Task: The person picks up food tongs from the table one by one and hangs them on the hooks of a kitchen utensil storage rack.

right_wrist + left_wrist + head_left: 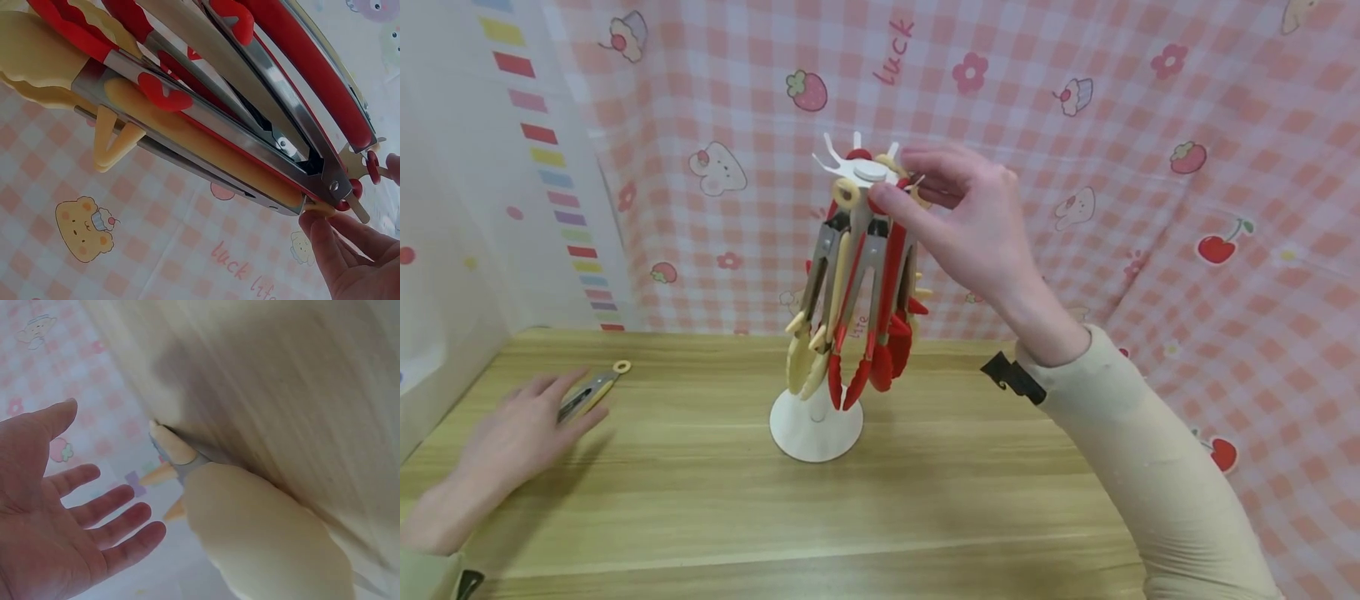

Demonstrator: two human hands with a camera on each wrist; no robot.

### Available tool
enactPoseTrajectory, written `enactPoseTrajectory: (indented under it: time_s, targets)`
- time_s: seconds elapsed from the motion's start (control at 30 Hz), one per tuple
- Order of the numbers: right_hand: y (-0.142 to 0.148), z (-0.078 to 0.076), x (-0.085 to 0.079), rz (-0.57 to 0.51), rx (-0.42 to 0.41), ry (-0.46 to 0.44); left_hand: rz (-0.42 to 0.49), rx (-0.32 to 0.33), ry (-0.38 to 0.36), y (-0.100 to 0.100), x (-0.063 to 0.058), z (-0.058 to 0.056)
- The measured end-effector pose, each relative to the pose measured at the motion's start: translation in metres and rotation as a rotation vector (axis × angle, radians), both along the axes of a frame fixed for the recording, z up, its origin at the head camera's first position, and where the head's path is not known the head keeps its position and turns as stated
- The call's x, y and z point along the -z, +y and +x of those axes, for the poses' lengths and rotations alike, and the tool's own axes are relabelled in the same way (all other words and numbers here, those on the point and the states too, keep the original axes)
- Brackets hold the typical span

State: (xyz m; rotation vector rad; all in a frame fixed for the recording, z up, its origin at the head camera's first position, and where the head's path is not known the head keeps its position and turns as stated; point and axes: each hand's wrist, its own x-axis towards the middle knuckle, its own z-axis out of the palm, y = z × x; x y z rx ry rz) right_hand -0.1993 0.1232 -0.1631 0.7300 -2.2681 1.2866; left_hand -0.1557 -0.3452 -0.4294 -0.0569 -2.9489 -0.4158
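Observation:
My left hand (520, 429) hovers over a pair of small yellow and steel tongs (587, 397) on the table, its fingers spread. The left wrist view shows the tongs' yellow tip (269, 531) beside the fingers. At the top of a white rotating rack (871, 172), my right hand (973, 221) curls round the hanging loops. Its fingertips touch the yellow loop (320, 209) of one pair, and the thumb is at a red loop (373, 166). Red tongs (853, 333) and yellow tongs (812, 333) hang heads down from the rack's hooks.
The rack's round white base (816, 429) stands on the wooden table (850, 517). A pink checked cloth (760, 125) hangs behind and along the right side. White wall covering (467, 167) with a coloured strip borders the left.

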Motion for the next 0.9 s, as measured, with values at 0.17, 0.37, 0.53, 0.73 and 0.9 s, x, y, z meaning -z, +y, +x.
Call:
enactPoseTrajectory:
  time_s: [0.17,0.37,0.53,0.73,0.9]
  targets:
    - [0.000,0.000,0.000,0.005,-0.006,0.019,-0.003,-0.019,-0.018,-0.004,0.004,-0.002]
    - [0.001,-0.001,0.001,0.017,-0.017,0.034,-0.023,-0.022,-0.047,-0.011,0.010,-0.003]
    - [0.002,-0.003,0.003,0.035,-0.028,0.068,-0.046,-0.034,-0.076,-0.018,0.013,-0.003]
    - [0.003,-0.004,0.003,0.050,-0.038,0.079,-0.069,-0.029,-0.125,-0.024,0.014,-0.004]
    - [0.002,-0.004,0.001,0.051,-0.039,0.069,-0.068,-0.007,-0.223,-0.028,0.014,-0.005]
